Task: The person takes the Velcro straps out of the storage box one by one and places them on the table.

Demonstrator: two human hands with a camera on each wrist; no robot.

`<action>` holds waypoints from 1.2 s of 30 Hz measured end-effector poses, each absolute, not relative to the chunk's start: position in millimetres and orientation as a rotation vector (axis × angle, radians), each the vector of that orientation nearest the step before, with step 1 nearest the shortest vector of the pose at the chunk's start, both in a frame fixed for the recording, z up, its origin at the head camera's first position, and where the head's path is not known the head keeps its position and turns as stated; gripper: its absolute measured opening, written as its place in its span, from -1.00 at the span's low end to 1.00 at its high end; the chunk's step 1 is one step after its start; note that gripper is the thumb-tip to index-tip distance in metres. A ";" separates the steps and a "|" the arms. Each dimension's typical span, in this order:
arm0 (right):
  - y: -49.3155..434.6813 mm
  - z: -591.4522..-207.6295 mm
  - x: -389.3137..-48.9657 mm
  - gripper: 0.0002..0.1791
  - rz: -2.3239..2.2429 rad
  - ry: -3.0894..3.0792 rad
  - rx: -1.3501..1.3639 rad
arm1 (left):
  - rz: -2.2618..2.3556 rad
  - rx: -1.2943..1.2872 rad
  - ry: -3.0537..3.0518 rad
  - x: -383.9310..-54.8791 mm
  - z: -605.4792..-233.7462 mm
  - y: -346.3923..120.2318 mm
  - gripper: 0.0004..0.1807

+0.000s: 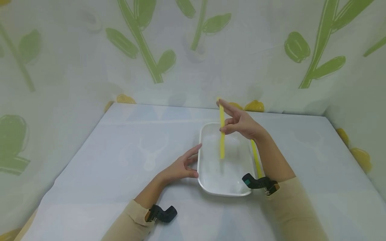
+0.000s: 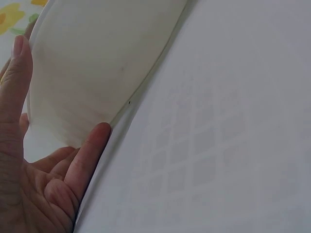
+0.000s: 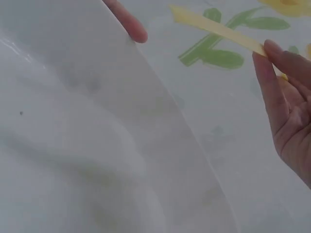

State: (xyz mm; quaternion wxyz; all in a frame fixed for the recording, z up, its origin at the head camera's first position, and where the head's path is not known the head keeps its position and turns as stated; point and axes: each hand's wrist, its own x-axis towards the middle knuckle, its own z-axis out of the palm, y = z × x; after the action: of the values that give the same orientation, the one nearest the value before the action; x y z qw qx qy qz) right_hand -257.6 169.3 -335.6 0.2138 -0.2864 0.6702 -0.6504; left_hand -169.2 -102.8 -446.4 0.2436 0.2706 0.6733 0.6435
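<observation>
A white rectangular tray (image 1: 224, 193) with rounded corners sits on the table. My left hand (image 1: 180, 168) is at its left side, fingers and thumb spread apart and touching the outer wall. In the left wrist view, fingertips (image 2: 103, 130) lie against the lower side of the tray (image 2: 107, 58). Over the far part of the tray, my right hand (image 1: 241, 122) pinches a flat, narrow yellow strip (image 1: 222, 144) between thumb and fingers. The strip (image 3: 218, 30) stands out from the fingertips in the right wrist view. A second yellow strip (image 1: 255, 157) lies along the tray's right side, partly behind my right forearm.
The table (image 1: 135, 134) has a white cover with faint patterns. Behind it hangs a pale backdrop (image 1: 241, 67) printed with green stems and leaves, which continues down both sides. Dark camera mounts (image 1: 164, 214) sit on both sleeves, the right one overlapping the tray's near right corner in the head view.
</observation>
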 end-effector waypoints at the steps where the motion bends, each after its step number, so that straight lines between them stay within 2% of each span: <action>1: 172.2 -333.8 -257.1 0.06 -1.799 1.873 -0.803 | 1.758 0.740 1.843 -169.0 -446.5 -102.5 0.20; 12: 209.5 -319.0 -250.1 0.04 -1.743 2.003 -0.801 | 1.755 0.743 1.875 -168.0 -445.8 -101.0 0.21; 23: 247.4 -324.5 -245.2 -0.02 -1.681 2.107 -0.743 | 1.767 0.750 1.837 -168.3 -445.4 -102.8 0.20; 36: 289.7 -336.0 -228.4 0.00 -1.521 2.282 -0.527 | 1.773 0.766 1.845 -172.1 -450.6 -101.5 0.25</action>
State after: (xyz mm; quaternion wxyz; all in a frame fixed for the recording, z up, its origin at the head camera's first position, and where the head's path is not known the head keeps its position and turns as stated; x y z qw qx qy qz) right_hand -228.4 289.7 -336.0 0.1736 -0.1860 0.8046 -0.5365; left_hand -172.1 -101.5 -450.6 0.2331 0.2787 0.6719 0.6455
